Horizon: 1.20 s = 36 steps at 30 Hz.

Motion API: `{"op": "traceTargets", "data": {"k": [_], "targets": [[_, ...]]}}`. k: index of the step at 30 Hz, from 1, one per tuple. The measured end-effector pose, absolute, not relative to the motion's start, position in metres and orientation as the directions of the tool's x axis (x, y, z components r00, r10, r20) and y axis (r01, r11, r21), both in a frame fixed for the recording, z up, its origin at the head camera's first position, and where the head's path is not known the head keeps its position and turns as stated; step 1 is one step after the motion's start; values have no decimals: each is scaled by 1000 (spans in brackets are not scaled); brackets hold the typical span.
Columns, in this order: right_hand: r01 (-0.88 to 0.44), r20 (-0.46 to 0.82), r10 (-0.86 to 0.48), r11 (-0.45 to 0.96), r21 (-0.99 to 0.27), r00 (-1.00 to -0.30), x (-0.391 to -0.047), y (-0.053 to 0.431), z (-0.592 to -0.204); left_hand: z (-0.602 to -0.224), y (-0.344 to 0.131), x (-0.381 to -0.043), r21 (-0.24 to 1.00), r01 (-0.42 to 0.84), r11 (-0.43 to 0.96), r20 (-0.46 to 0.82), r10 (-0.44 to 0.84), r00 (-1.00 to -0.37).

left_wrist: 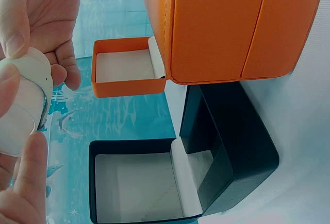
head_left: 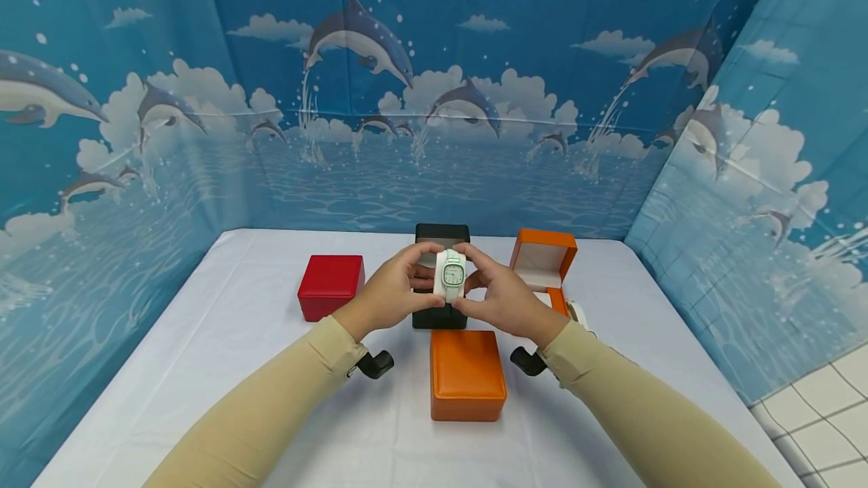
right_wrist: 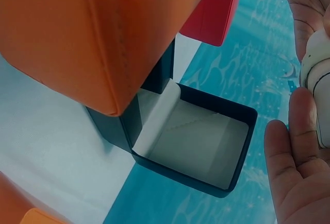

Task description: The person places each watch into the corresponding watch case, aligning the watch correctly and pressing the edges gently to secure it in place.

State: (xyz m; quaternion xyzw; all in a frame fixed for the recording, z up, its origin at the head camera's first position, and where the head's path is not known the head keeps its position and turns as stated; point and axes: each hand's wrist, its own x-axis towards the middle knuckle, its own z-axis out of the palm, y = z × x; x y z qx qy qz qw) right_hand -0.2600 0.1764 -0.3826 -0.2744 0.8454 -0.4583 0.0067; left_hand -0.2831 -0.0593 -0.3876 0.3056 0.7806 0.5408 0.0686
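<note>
A pale green wristwatch with a squarish dial is strapped round a white cushion, its face towards the head camera. My left hand holds its left side between thumb and fingers, the thumb low and a finger at the top. On the opposite side my right hand grips it in the same way. Directly behind the watch stands an open black watch box, partly covered by the hands; its lid is raised and the lining is pale. In the right wrist view, the watch is cut off by the frame edge.
A closed orange box sits nearest me. To the left is a closed red box. An open orange box stands at the right, beside a white curved object partly hidden by my right wrist. A dolphin-print curtain backs the white-covered table.
</note>
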Motion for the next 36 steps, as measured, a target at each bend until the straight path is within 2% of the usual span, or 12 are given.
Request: {"op": "traceTargets", "data": {"k": [17,36], "targets": [[-428,205,-452,474,-769,-868,-261,176,-383,-389,-61,-283,880,416,227,238,548,-802],[-403,177,-461,455,-794,-870,-264,173,-384,-393,-62,-285,885,404,231,228,540,-810]]}}
